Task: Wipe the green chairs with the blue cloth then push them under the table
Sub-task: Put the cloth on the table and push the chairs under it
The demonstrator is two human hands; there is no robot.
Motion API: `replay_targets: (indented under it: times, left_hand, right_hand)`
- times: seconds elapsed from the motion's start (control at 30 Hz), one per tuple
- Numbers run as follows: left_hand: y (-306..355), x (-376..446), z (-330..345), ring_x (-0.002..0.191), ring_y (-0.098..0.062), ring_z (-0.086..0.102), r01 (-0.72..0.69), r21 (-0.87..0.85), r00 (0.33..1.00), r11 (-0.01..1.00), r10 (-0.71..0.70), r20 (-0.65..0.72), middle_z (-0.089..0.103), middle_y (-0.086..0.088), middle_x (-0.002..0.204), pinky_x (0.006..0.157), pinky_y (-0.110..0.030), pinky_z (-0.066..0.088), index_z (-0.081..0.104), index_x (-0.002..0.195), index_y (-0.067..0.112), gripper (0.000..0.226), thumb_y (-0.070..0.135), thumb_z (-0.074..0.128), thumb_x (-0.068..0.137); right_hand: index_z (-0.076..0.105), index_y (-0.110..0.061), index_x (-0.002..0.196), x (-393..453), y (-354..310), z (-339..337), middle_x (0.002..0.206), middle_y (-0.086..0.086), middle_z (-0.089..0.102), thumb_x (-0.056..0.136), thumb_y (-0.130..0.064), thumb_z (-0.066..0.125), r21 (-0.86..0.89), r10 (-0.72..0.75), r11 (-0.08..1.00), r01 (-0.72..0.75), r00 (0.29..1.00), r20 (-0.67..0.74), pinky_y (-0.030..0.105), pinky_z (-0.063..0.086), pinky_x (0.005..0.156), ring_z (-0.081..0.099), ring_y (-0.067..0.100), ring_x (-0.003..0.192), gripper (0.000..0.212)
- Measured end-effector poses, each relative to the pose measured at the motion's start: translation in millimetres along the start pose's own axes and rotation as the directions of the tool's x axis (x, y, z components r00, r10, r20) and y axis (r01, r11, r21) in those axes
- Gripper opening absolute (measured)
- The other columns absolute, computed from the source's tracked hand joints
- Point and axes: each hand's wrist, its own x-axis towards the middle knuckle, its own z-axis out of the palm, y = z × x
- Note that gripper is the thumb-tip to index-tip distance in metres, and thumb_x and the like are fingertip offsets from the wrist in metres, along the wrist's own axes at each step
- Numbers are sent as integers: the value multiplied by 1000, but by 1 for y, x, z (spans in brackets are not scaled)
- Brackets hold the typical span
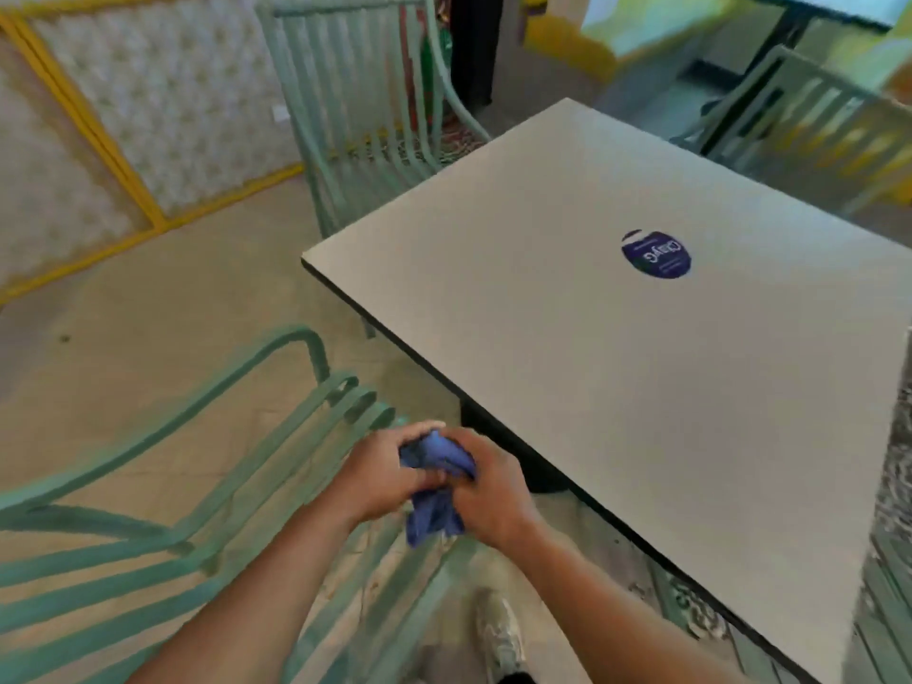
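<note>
A pale grey surface (617,338) with a round dark blue sticker (655,254) fills the right of a tiled room. One green chair (163,510) stands pulled out nearby, another (355,106) at the far end. Above the near chair, left hand (382,473) and right hand (493,491) both grip the bunched blue cloth (434,486).

A pale grey table (617,367) with a dark edge carries a round dark-blue sticker (655,254) with white lettering. The beige floor (148,308) bears green slatted chairs: one near (197,510), one at the table's far end (355,101).
</note>
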Motion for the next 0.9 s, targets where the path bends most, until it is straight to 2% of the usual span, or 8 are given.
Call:
replay_targets:
  times: [0.07,0.13,0.43,0.53,0.63,0.7,0.8,0.9]
  left_hand:
    - [38,6,13,82,1,65,-107,208,994,972,109,3,71,19,85,75,-22,53,66,91,54,48,15,81,67]
    - [76,12,30,81,-6,64,-208,377,978,902,196,70,70,9,86,72,-28,52,67,98,44,39,29,79,64]
    - [182,46,132,84,-25,59,-568,592,815,572,490,308,54,4,88,65,-29,39,65,101,24,20,25,57,83]
    - [178,55,168,111,-30,52,-458,718,888,524,304,345,53,-3,123,82,-36,46,56,121,26,33,25,50,88]
    - [159,56,196,131,-30,31,-327,899,934,290,-47,354,33,-5,145,99,-50,33,45,130,25,43,28,47,88]
    - [148,57,206,133,-27,27,-315,921,949,228,48,313,33,-5,146,101,-52,26,41,134,22,49,28,45,85]
    - [140,67,212,140,-26,22,-417,883,881,216,335,334,26,-7,154,109,-47,22,30,145,18,58,36,36,91]
    - [122,79,216,147,-24,9,-501,806,859,315,295,419,14,-6,160,115,-48,15,21,151,24,53,39,25,100]
  right_hand:
    - [64,-21,122,-16,-4,-46,112,8,66,71,-10,55,-96,-47,994,46,999,-12,31,46,90,61,25,103,53]
    - [66,-25,119,-30,-3,-90,105,8,65,69,-11,55,-225,-82,972,68,995,-54,30,46,84,60,27,98,53]
    - [71,-23,105,-67,38,-215,95,7,64,66,-21,41,-429,-112,902,-51,931,-347,30,40,68,54,29,87,49]
    - [57,-22,124,-67,71,-220,122,9,56,77,-27,53,-620,-63,763,-184,933,-353,38,41,82,51,34,107,48]
    - [22,-19,146,-70,101,-202,152,15,18,81,-39,59,-722,270,602,-342,938,-218,53,17,107,17,39,137,77]
    - [9,-15,150,-74,112,-187,157,16,1,83,-34,53,-666,311,638,-387,921,-237,56,2,112,0,40,143,82]
    - [4,-13,151,-72,112,-172,159,16,-5,88,-29,40,-560,157,752,-348,920,-360,50,-8,114,-9,35,145,75]
    - [-4,-15,152,-69,120,-162,160,13,-10,95,-26,28,-524,116,810,-263,948,-296,47,-12,114,-18,31,144,66]
